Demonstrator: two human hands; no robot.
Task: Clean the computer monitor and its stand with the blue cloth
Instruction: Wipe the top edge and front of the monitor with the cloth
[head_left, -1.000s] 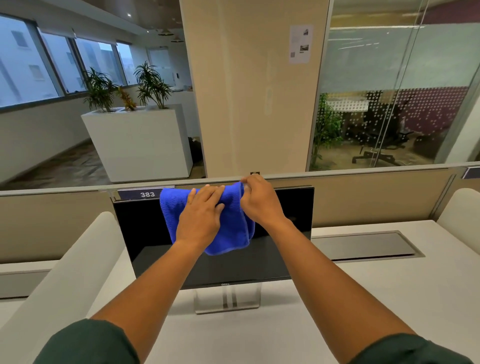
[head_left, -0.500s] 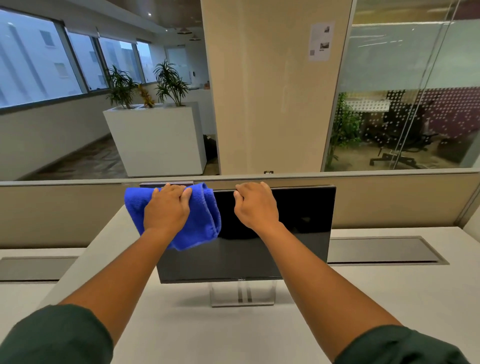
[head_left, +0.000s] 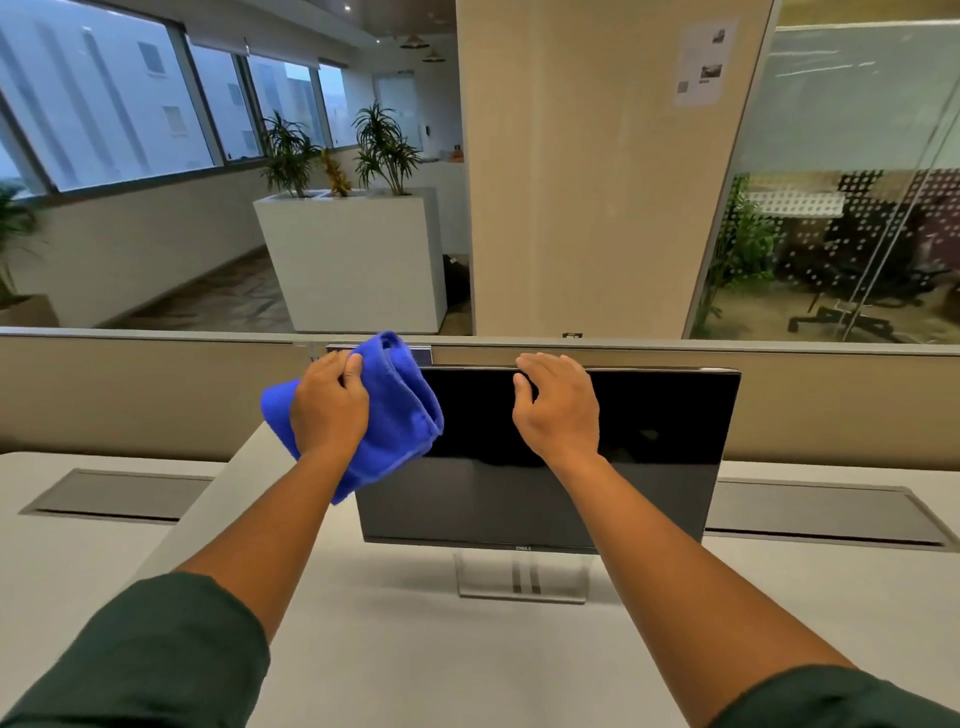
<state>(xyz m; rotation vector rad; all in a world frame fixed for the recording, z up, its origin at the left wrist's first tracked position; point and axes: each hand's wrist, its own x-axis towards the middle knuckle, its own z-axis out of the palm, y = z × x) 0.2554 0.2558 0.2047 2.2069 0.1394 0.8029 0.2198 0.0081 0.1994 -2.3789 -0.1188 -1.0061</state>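
Note:
A black computer monitor (head_left: 649, 452) with a dark screen stands on a silver stand (head_left: 522, 579) on the white desk. My left hand (head_left: 330, 410) grips a bunched blue cloth (head_left: 397, 421) at the monitor's upper left corner, and the cloth hides that corner and part of the left edge. My right hand (head_left: 558, 410) rests over the monitor's top edge near its middle, fingers curled over the rim and palm against the screen.
A beige partition (head_left: 130, 395) runs behind the monitor. Grey cable flaps (head_left: 119, 496) (head_left: 821, 512) are set into the desk on both sides. Beyond stand a wide column (head_left: 587, 171), a white planter (head_left: 358, 260) and a glass wall (head_left: 857, 182).
My left hand has slid the blue cloth leftward along the monitor's top, from the middle to the left corner. My right hand stays on the top edge. The view has shifted left.

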